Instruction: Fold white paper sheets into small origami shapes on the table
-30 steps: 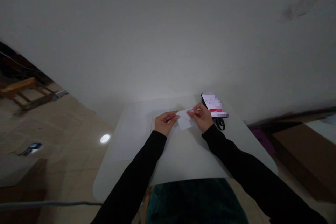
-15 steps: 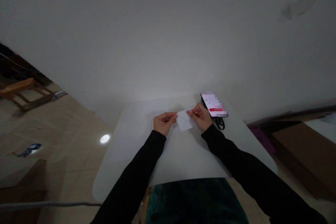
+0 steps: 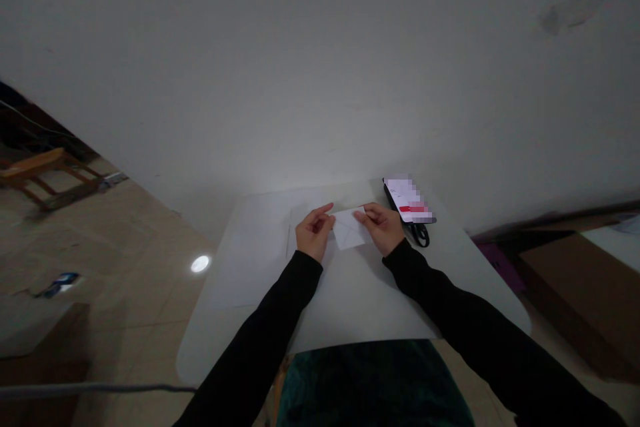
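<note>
A small white folded paper with crease lines is held up over the white table. My right hand pinches its upper right side, with the thumb on the near face and the fingers behind. At the opposite corner is my left hand. Its thumb touches the paper's edge while the index finger points up, away from the sheet; the other fingers are curled and partly hidden.
Larger white sheets lie on the table's left side. A phone with a lit screen stands at the back right, a black cord loop beside it. The wall rises directly behind. A cardboard box is at the right.
My left index finger has lifted off the paper's corner, and the left hand has shifted slightly right. The paper now lies flatter, showing more of its face. My right hand keeps its grip.
</note>
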Available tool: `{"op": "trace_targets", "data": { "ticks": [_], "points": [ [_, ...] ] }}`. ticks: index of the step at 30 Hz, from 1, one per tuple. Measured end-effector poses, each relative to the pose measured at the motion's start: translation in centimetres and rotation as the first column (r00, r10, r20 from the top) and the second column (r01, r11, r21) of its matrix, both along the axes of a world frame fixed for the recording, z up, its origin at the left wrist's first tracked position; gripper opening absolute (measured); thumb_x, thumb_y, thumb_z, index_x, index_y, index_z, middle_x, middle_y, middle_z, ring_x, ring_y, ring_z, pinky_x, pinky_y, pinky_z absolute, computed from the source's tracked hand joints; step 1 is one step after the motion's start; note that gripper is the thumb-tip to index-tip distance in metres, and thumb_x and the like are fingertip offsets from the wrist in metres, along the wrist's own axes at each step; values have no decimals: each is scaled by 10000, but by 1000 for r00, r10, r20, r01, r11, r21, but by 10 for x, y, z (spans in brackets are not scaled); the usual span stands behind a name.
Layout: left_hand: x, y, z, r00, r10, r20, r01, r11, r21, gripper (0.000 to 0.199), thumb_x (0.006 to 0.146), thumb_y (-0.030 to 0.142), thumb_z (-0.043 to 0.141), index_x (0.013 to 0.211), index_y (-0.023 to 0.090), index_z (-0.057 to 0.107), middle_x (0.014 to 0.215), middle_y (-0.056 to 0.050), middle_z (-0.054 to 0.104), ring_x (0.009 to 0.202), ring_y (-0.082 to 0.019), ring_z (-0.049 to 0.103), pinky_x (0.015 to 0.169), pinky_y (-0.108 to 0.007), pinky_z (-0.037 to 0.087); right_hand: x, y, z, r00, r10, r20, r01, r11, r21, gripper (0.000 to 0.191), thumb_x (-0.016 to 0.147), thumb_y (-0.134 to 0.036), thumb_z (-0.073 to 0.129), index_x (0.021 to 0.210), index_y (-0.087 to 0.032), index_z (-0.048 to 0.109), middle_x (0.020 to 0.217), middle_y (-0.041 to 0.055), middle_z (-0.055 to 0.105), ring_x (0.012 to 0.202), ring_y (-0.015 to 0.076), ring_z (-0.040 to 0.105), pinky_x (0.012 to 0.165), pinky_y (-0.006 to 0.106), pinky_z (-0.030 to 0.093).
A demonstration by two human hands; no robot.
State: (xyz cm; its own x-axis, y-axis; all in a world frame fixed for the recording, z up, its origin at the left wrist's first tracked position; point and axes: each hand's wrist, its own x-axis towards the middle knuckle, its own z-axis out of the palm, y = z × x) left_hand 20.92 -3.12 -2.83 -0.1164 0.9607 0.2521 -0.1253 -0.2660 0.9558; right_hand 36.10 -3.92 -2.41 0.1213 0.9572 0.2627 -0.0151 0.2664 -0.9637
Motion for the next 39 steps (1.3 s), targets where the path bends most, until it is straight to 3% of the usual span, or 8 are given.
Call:
{"op": "trace_targets", "data": {
  "ticks": [4,11,18,21,24,28,33,39],
  "points": [
    [1,1,-3,999,49,24,-47,998,-52,210,633,287,715,772,130,701,672,-25,656,587,-90,546,574,-208,439,1,-1,0,1000,7,-12,-7,1000,-10,290,667,-451,669,716,-173,602,610,17,653,526,152,580,511,262,448],
    [0,-1,6,989,147,0,-147,989,-18,196,648,307,704,729,131,673,697,-25,666,627,-98,578,609,-208,462,-1,-4,4,994,110,12,-110,994,-20,270,662,-440,677,700,-174,652,564,-2,630,492,138,557,486,259,444],
    [6,-5,2,995,-95,-17,92,986,-140,361,568,355,760,815,108,667,797,-84,699,658,-155,631,621,-268,511,1,0,-2,995,-12,-98,8,999,-36,250,618,-421,714,694,-182,704,596,13,654,498,140,561,476,289,493],
    [6,-5,-1,993,-101,-63,91,985,-144,331,574,359,756,768,103,679,763,-75,698,624,-154,621,588,-264,503,0,0,-3,982,-24,-189,7,996,-91,258,595,-408,731,715,-181,710,650,19,668,545,147,586,483,302,524],
    [3,-3,-1,995,-62,-78,49,987,-155,345,584,362,750,801,102,688,730,-57,690,589,-140,600,549,-246,481,-1,-1,-2,974,75,-215,-108,983,-146,289,574,-406,740,733,-168,702,679,24,669,560,147,599,491,309,540],
    [-1,-2,4,986,-91,-139,63,979,-191,349,568,370,756,773,95,697,683,-47,679,562,-137,586,522,-236,459,-2,-3,0,985,165,-52,-171,974,-147,297,592,-428,720,674,-150,654,598,8,619,475,120,551,439,278,497],
    [-3,-5,10,937,-217,-274,179,971,-159,323,576,377,744,735,99,705,618,-21,649,537,-136,568,491,-228,425,-2,-4,2,986,64,152,-69,997,25,268,664,-409,688,799,-180,661,749,39,655,651,145,590,548,259,484],
    [-3,-8,9,877,-280,-391,258,960,-108,267,612,371,715,695,118,702,601,-13,635,530,-128,551,495,-228,415,-1,-5,7,982,-3,191,-12,997,81,195,659,-384,693,674,-193,654,680,26,643,596,140,560,587,286,466]
  ]
}}
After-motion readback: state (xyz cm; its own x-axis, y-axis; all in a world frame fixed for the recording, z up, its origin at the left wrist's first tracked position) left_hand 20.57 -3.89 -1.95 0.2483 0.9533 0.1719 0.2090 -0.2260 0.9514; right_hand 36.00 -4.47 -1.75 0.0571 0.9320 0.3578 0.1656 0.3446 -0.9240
